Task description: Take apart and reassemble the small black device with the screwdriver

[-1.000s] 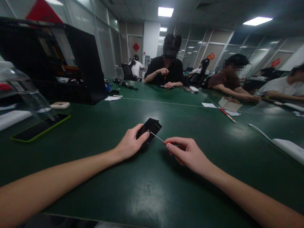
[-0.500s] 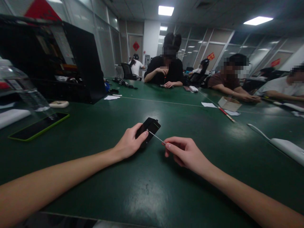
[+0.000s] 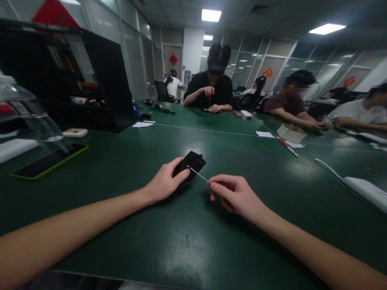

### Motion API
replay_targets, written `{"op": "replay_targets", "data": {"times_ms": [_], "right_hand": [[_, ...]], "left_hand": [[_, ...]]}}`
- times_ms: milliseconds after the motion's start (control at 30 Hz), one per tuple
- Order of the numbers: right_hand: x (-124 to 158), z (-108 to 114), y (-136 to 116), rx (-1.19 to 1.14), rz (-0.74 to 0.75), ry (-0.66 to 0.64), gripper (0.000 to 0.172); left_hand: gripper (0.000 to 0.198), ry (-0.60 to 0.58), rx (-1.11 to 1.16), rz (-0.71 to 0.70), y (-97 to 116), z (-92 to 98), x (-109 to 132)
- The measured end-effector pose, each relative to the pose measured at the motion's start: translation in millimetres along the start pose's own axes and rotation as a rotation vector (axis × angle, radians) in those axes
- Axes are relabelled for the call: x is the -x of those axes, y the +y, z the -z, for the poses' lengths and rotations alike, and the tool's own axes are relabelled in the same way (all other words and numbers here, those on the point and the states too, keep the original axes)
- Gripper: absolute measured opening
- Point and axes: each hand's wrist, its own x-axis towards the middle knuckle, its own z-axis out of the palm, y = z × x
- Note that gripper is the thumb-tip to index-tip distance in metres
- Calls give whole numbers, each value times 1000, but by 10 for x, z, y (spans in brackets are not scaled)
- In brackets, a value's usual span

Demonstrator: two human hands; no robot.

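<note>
My left hand [image 3: 168, 179] is wrapped round a small black box [image 3: 193, 161] with a lug at its far corner, holding it tilted just above or on the green table [image 3: 193, 241]. Between the fingertips and thumb of my right hand [image 3: 234, 192] is a screwdriver [image 3: 199, 175] with a thin metal shaft and a bit of red handle showing. The shaft slants up to the left, and its tip meets the box's face near my left thumb. Most of the handle is hidden inside my right hand.
At left lie a phone with a green edge [image 3: 50, 161], a clear bottle [image 3: 33, 108] and a black open-fronted case [image 3: 111, 80]. A white device with a cable [image 3: 367, 191] lies at right. Farther off are a small carton [image 3: 290, 133] and a person [image 3: 208, 88] across the table.
The black box has tilted and shifted very slightly to the right in my left hand. The screwdriver tip stays at its face, and my right hand is nearly still.
</note>
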Motion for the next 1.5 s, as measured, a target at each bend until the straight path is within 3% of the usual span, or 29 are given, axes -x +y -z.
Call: {"op": "replay_targets", "data": {"times_ms": [367, 833, 1100, 1500], "right_hand": [[-4, -37, 7, 71, 24, 0, 30], [37, -16, -51, 273, 86, 82, 29], [52, -14, -27, 305, 101, 86, 34], [59, -17, -70, 383, 129, 96, 32]], "left_hand": [[40, 10, -44, 6, 40, -13, 19], [41, 16, 205, 87, 17, -34, -7], [43, 109, -88, -39, 4, -37, -15], [46, 124, -191, -32, 23, -55, 6]]}}
